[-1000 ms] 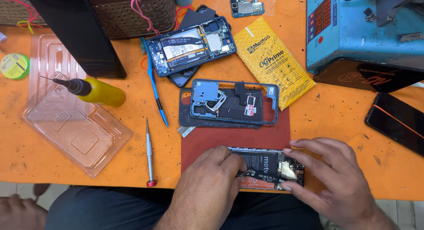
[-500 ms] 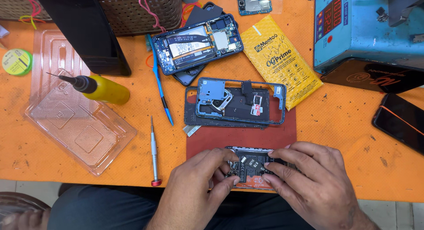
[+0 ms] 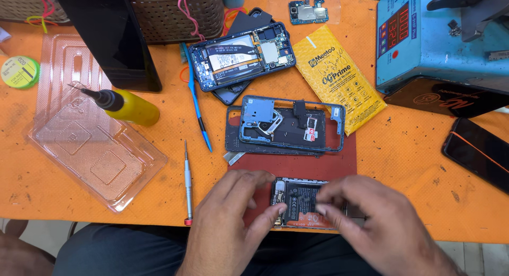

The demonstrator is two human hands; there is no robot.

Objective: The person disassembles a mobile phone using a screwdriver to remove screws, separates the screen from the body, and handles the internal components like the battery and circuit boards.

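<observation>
Both hands gripped the opened phone point(image 3: 302, 202) at the desk's point(image 3: 413, 164) near edge: left hand point(image 3: 233, 223) pinching its left end, right hand point(image 3: 371, 223) covering the right. Back off, battery showing, reassembly undone.

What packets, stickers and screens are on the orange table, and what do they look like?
Yellow padded packet: right of the opened phones, flat rectangle with dark print.
Blue machine: top right corner, boxy, with a red-lit display panel.
Green round tape roll: far left, with a pale label.
Clear plastic tray: left side, empty moulded packaging.
Dark phone: right edge, screen off.
Opened phone: under both hands, label on its battery.
</observation>
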